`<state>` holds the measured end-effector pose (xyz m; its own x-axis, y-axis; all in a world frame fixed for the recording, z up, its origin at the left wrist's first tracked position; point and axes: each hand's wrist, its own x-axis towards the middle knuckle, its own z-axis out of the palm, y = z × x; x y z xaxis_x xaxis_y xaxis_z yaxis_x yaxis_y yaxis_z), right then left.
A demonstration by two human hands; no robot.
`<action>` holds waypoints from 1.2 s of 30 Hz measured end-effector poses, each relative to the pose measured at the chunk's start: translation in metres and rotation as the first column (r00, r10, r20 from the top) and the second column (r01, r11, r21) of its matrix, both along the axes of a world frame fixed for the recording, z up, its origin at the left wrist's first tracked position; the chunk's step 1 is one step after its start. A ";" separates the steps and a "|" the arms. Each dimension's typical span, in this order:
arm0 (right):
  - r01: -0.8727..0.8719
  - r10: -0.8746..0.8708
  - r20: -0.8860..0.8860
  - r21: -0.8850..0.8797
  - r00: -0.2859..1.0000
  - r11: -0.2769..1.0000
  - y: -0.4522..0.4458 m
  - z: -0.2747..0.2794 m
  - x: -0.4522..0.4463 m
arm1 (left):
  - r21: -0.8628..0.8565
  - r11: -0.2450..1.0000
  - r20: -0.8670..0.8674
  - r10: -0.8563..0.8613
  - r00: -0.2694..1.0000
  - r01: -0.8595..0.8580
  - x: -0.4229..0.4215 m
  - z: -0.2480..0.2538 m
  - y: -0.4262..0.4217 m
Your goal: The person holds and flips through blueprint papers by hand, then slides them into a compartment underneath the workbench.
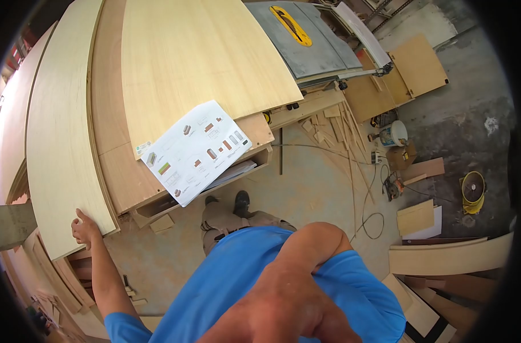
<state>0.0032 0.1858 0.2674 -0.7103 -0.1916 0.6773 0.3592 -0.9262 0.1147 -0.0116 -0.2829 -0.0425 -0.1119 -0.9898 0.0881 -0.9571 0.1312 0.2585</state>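
Observation:
My left hand (pixel 85 229) rests on the near end of a pale plywood sheet (pixel 66 131), its fingers loosely bent and a little apart on the surface. Close to the camera, my right hand (pixel 283 308) is raised in front of my blue shirt; its fingers run out of the frame, so whatever they touch is hidden. A printed sheet of paper with furniture drawings (pixel 195 151) lies across the edge of another large plywood sheet (pixel 197 57), overhanging the bench front. Neither hand touches the paper.
A table saw (pixel 306 43) with a yellow insert adjoins the bench. Wood offcuts (pixel 340 128), a cable (pixel 355 214), a white bucket (pixel 394 134) and a yellow round object (pixel 473 191) are on the floor at right. An open compartment (pixel 232 174) sits under the bench top.

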 end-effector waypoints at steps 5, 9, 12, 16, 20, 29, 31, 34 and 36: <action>-0.012 0.011 0.013 0.012 1.000 1.000 0.003 0.006 0.003 | 0.013 1.000 0.001 -0.002 1.000 0.002 0.001 0.012 0.007; -0.119 0.122 -0.100 0.033 0.988 0.992 0.010 -0.009 -0.008 | 0.015 1.000 -0.012 0.010 1.000 -0.010 -0.001 0.012 0.007; -0.112 0.117 -0.196 0.040 0.974 0.993 0.007 -0.023 -0.015 | 0.006 1.000 -0.008 0.007 1.000 -0.007 -0.001 0.011 0.007; -0.090 0.116 -0.197 0.134 0.974 0.987 0.017 -0.019 -0.025 | 0.004 1.000 -0.011 0.017 1.000 -0.017 -0.001 0.009 0.005; -0.121 0.149 -0.180 0.157 0.972 0.980 0.022 -0.018 -0.025 | 0.002 1.000 0.003 0.019 1.000 -0.019 -0.002 0.008 0.006; -0.024 0.156 -0.198 0.545 0.968 0.838 0.057 -0.006 -0.063 | 0.002 1.000 -0.003 0.005 1.000 -0.005 -0.002 0.010 0.008; 0.083 0.043 -0.225 0.523 0.973 0.848 0.058 -0.003 -0.063 | 0.005 1.000 -0.001 0.007 1.000 -0.007 -0.002 0.012 0.010; 0.104 0.040 -0.248 0.537 0.968 0.837 0.061 -0.001 -0.059 | 0.005 1.000 -0.003 0.012 1.000 -0.012 -0.004 0.013 0.012; 0.059 0.091 -0.235 0.564 0.968 0.824 0.062 -0.001 -0.058 | -0.001 1.000 -0.004 0.011 1.000 -0.011 -0.003 0.014 0.013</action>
<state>-0.0548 0.2475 0.2667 -0.5331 -0.6016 0.5949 0.3210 -0.7944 -0.5157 -0.0148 -0.2696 -0.0282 -0.1002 -0.9909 0.0895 -0.9575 0.1205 0.2622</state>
